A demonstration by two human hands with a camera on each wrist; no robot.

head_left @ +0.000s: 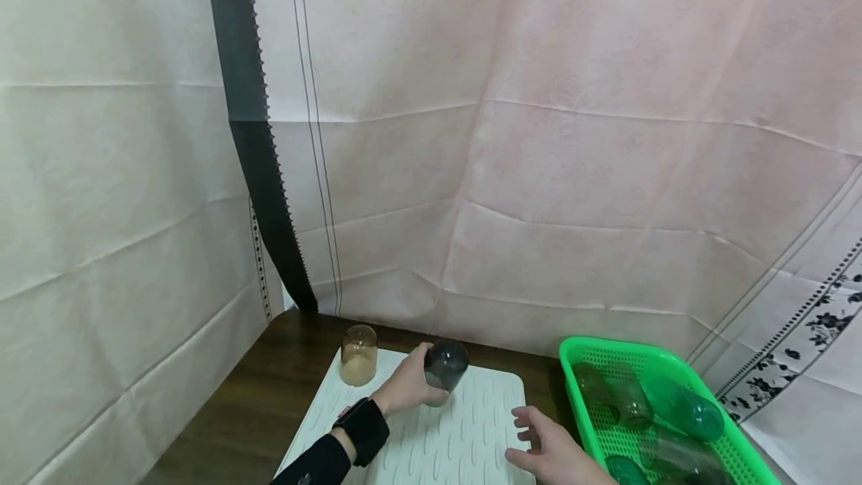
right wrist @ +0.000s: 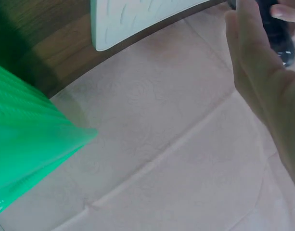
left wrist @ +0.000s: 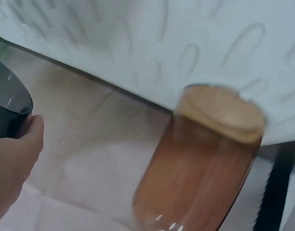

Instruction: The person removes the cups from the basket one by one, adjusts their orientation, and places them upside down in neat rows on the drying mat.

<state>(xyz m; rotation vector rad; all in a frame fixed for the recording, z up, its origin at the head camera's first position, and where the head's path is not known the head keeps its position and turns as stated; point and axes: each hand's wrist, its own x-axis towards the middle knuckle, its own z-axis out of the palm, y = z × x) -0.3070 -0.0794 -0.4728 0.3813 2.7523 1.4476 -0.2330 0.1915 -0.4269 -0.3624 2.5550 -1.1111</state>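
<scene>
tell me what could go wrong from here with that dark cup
The dark cup could slip: only the left hand grips it, with the right hand apart from it. A careless leftward swing might also knock the amber cup, which stands near the far-left corner of the white mat.

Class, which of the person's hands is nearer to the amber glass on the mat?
Left. The left hand is just right of the amber glass, holding a dark glass; the right hand is farther right, beside the green basket.
</scene>
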